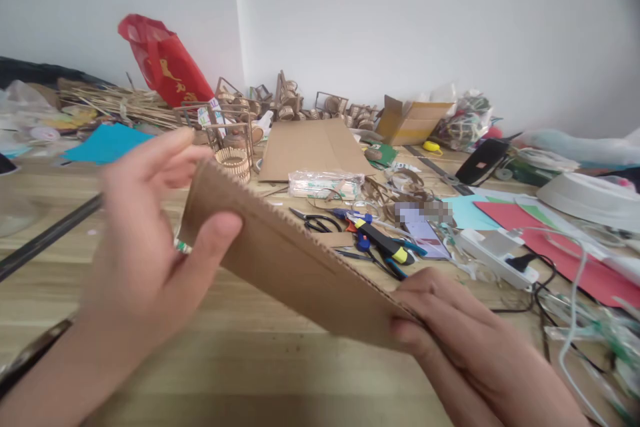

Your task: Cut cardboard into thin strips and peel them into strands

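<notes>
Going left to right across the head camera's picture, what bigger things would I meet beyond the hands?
Red bag → flat cardboard sheet → open cardboard box → black boxy device → white round bowl-like thing.

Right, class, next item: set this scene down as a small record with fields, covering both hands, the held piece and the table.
left hand: thumb on the near face of the cardboard strip, at its raised end
right hand: gripping its lower end
strip: brown, slanting, ridged top edge
mid-table: scissors, yellow-and-black tool, clear-wrapped packet
further back: flat cardboard sheet, red bag
right side: white power strip, red paper
</notes>
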A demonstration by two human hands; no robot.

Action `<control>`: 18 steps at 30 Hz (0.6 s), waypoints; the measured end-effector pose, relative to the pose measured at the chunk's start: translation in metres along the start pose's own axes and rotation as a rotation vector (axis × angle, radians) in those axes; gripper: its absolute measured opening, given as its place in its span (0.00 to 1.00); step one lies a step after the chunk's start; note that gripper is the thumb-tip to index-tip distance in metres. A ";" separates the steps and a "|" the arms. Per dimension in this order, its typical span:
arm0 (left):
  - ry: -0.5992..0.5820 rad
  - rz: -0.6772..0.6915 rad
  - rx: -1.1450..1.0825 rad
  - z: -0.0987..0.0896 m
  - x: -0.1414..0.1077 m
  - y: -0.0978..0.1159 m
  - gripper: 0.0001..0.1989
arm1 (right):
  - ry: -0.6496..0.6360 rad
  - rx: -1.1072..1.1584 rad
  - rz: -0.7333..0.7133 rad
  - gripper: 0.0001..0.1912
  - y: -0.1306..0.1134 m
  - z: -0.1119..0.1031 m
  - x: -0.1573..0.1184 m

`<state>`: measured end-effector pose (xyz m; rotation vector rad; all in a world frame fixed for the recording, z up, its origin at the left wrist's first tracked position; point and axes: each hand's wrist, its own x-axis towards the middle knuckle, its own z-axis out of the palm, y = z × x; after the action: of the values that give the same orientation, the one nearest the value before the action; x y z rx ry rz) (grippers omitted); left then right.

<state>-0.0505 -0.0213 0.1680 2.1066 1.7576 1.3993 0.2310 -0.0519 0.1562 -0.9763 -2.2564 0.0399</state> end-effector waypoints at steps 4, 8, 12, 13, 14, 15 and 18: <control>-0.048 -0.177 0.024 0.009 0.030 0.006 0.22 | -0.049 0.139 0.170 0.15 0.004 0.004 0.014; -0.226 -0.273 0.081 0.025 0.034 -0.011 0.22 | -0.229 0.177 0.344 0.14 0.027 0.007 0.026; -0.441 -0.338 0.119 0.051 0.002 -0.044 0.22 | -0.466 0.011 0.517 0.16 0.069 0.021 0.028; -0.479 -0.366 0.102 0.058 -0.010 -0.052 0.22 | -0.444 -0.059 0.542 0.16 0.082 0.026 0.027; -0.482 -0.403 0.079 0.064 -0.022 -0.060 0.21 | -0.425 -0.107 0.561 0.15 0.095 0.031 0.026; -0.488 -0.457 0.059 0.070 -0.034 -0.068 0.21 | -0.406 -0.160 0.578 0.15 0.108 0.036 0.025; -0.566 -0.603 -0.023 0.078 -0.061 -0.084 0.21 | -0.398 -0.294 0.602 0.13 0.137 0.051 0.022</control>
<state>-0.0582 -0.0048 0.0396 1.5286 1.8585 0.5905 0.2771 0.0721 0.0912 -1.9246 -2.2590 0.1823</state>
